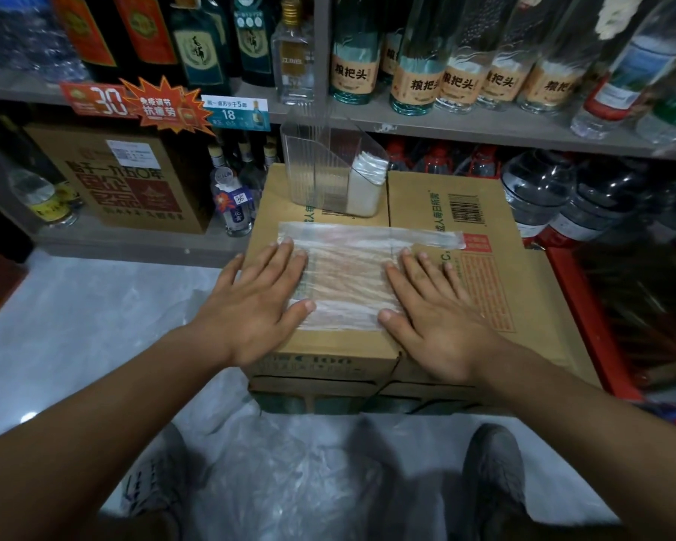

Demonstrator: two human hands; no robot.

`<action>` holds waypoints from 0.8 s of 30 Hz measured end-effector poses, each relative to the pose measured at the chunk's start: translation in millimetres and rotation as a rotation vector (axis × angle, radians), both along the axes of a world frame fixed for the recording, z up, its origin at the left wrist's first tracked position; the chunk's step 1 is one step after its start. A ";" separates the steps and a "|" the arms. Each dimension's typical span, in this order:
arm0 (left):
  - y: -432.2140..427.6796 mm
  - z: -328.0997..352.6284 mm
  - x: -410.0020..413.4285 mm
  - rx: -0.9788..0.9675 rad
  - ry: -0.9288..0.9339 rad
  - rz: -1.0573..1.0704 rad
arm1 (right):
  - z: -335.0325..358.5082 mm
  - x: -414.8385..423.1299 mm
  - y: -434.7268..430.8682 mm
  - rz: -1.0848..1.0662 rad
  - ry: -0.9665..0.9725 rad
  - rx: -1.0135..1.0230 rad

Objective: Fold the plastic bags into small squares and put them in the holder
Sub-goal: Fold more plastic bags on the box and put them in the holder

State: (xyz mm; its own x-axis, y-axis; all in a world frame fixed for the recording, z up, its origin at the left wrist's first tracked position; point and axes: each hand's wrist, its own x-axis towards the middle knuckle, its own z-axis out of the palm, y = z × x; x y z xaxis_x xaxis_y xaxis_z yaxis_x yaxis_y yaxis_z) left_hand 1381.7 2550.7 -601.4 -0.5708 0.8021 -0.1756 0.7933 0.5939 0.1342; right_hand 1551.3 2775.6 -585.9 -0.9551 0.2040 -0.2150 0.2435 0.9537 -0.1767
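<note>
A clear plastic bag lies flat on top of a cardboard box, with one handle strip reaching right along its far edge. My left hand presses flat on the bag's left side, fingers straight. My right hand presses flat on its right side in the same way. Behind the bag, at the box's far edge, stands a clear plastic holder. Its right compartment holds a stack of folded white bags.
More loose plastic bags lie on the floor between my shoes. Shelves of bottles rise right behind the box. A brown carton sits on the lower shelf at left, water jugs at right, and a red crate edge beside the box.
</note>
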 end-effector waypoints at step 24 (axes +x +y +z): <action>-7.3 6.9 14.5 0.480 -0.028 -0.224 | 1.8 -10.3 -21.6 0.179 0.389 -0.121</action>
State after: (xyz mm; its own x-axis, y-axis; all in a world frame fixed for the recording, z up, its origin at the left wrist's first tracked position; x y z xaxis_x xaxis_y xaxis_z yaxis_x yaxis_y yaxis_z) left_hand 1396.3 2543.4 -594.5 -0.3769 0.8976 0.2285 0.8857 0.2770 0.3724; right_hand 1541.0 2754.0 -584.1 -0.9876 0.0239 0.1553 -0.0300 0.9415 -0.3356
